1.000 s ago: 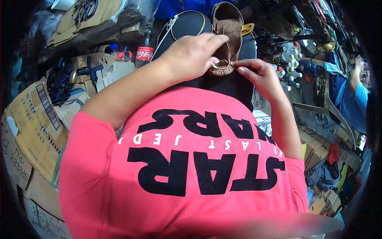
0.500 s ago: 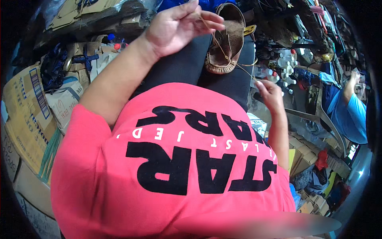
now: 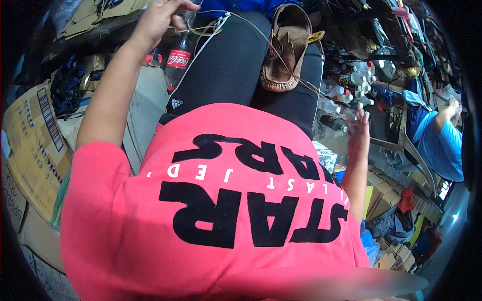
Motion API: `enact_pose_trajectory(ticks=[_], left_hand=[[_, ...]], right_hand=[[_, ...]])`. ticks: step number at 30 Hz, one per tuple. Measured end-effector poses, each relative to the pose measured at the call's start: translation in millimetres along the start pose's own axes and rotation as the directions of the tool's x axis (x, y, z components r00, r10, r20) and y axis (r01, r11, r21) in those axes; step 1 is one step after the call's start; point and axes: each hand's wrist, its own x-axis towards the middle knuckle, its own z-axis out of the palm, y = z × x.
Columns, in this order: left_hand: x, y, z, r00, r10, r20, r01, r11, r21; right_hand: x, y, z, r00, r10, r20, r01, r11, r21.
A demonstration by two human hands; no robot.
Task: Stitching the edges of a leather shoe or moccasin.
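Observation:
A brown moccasin-style leather shoe [image 3: 284,60] with a gathered, stitched toe rests on my dark-trousered legs, toe toward me. Up at the left, my left hand [image 3: 163,21] is raised away from the shoe, fingers closed on a thin tan thread [image 3: 253,22]. That thread loops loosely over my left thigh and runs down to the shoe's toe. A shorter length of thread leaves the toe on the right side. My right hand [image 3: 358,133] is lifted to the right of my legs, its fingers pointing up and smeared by motion; whether it grips thread is unclear.
A red-labelled soda bottle [image 3: 178,62] stands by my left thigh. Several capped plastic bottles [image 3: 359,80] cluster right of my legs. Cardboard boxes [image 3: 37,150] sit at the left. Another person in a blue top [image 3: 442,145] is at the far right.
My left hand has swung left, away from the shoe, drawing out a long loop of thread. My right hand has moved right and slightly down. The shoe stays on my legs.

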Motion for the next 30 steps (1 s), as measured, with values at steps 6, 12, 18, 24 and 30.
enact_pose_trajectory(ticks=[6, 12, 18, 24, 30], left_hand=[[61.4, 3.4, 73.9, 0.964, 0.123, 0.234, -0.246, 0.742, 0.624], [73.8, 12.2, 156.4, 0.959, -0.138, 0.247, -0.206, 0.255, 0.945], [78.6, 10.8, 145.9, 0.938, -0.287, 0.193, -0.088, 0.341, 0.936], [89.0, 6.2, 126.2, 0.954, -0.103, 0.280, -0.224, 0.370, 0.901], [84.7, 22.4, 145.6, 0.957, -0.236, 0.170, -0.118, 0.220, 0.968]], right_hand=[[-0.5, -90.8, 129.4, 0.781, -0.403, 0.477, 0.585, 0.739, -0.334], [11.0, -102.3, 207.6, 0.684, -0.122, 0.719, 0.729, 0.128, -0.672], [1.1, -91.4, 210.2, 0.800, 0.024, 0.600, 0.562, 0.324, -0.761], [-27.5, -69.7, 191.4, 0.817, -0.249, 0.520, 0.576, 0.296, -0.762], [-30.2, -57.5, 196.0, 0.857, -0.326, 0.400, 0.503, 0.356, -0.788]])
